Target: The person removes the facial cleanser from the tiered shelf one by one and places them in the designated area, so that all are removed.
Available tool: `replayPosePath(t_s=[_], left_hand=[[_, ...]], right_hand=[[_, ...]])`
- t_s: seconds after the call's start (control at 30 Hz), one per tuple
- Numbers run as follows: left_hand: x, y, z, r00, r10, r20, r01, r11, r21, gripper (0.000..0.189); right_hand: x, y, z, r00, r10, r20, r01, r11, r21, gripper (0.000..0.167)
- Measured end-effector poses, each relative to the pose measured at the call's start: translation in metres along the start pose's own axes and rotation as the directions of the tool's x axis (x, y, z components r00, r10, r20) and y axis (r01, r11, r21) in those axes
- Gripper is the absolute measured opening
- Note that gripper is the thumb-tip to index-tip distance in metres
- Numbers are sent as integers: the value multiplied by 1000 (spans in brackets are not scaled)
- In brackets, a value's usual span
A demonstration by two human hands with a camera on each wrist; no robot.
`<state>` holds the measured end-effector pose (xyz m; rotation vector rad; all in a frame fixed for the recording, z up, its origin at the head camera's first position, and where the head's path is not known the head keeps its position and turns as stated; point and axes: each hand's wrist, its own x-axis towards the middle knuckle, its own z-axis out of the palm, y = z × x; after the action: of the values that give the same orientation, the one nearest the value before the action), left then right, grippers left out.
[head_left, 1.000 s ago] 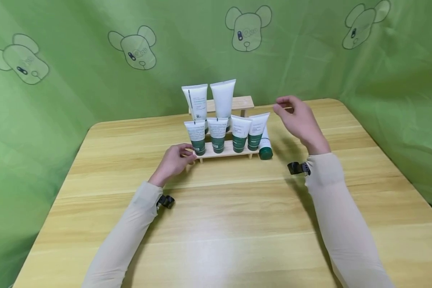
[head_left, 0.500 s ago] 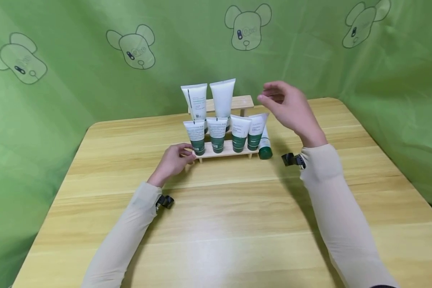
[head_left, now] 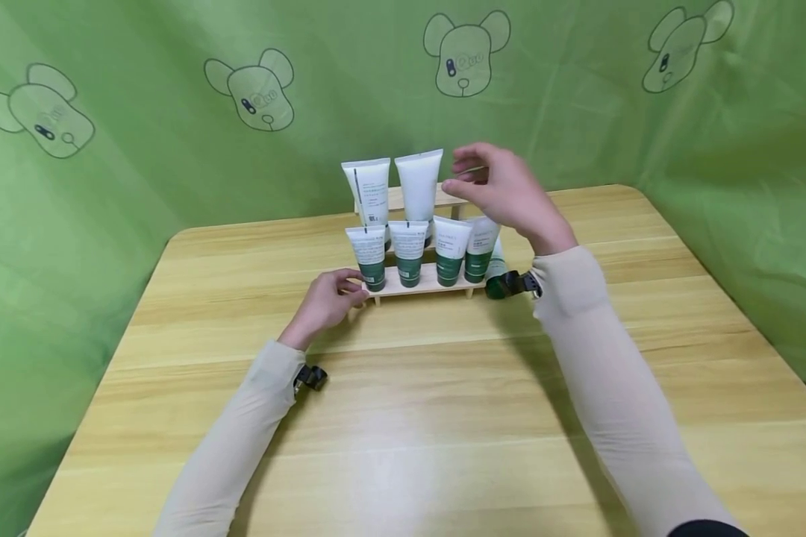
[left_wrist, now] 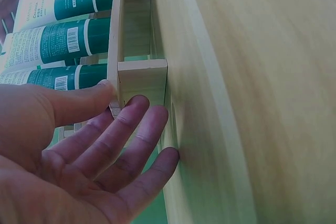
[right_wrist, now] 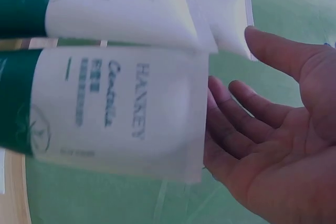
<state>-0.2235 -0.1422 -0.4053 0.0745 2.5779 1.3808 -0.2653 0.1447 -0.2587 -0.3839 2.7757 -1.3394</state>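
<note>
A small wooden tiered display rack (head_left: pixel 426 280) stands on the table with squeeze tubes on its steps. My left hand (head_left: pixel 329 300) pinches the left end of its lowest step, thumb on top and other fingers spread below, as the left wrist view shows. Several short green-and-white tubes (head_left: pixel 408 253) stand cap-down along that step. Behind them rise two taller white tubes (head_left: pixel 419 186). My right hand (head_left: pixel 500 185) hovers beside the right tall tube, fingers loosely bent and holding nothing. In the right wrist view, a short tube (right_wrist: pixel 121 108) overlaps my fingertips.
Another tube with a green cap (head_left: pixel 495 289) lies at the rack's right end, partly hidden by the black right wrist camera (head_left: pixel 510 283). The wooden table (head_left: pixel 389 418) extends in front. A green curtain with bear prints (head_left: pixel 349 89) hangs close behind its back edge.
My right hand has moved left, from beyond the rack's right side to beside the right tall tube. My left hand keeps its place on the rack, and the tubes have not moved.
</note>
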Motion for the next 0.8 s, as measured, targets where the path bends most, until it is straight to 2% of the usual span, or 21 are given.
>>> replayPosePath(t_s=[0.33,0.63,0.8], left_hand=[[0,0,0,1000,-3,7,3,1000,-6,39],[0,-2,1,1000,3,2,-3,1000,1,39],[0,-1,2,1000,-4,3,4,1000,2,39]], right_hand=[[10,-8,10,998,10,58,-10,1000,2,56],[12,-11,17,996,25,82,-24,1000,-15,47],[14,-8,19,997,23,80,-23,1000,3,48]])
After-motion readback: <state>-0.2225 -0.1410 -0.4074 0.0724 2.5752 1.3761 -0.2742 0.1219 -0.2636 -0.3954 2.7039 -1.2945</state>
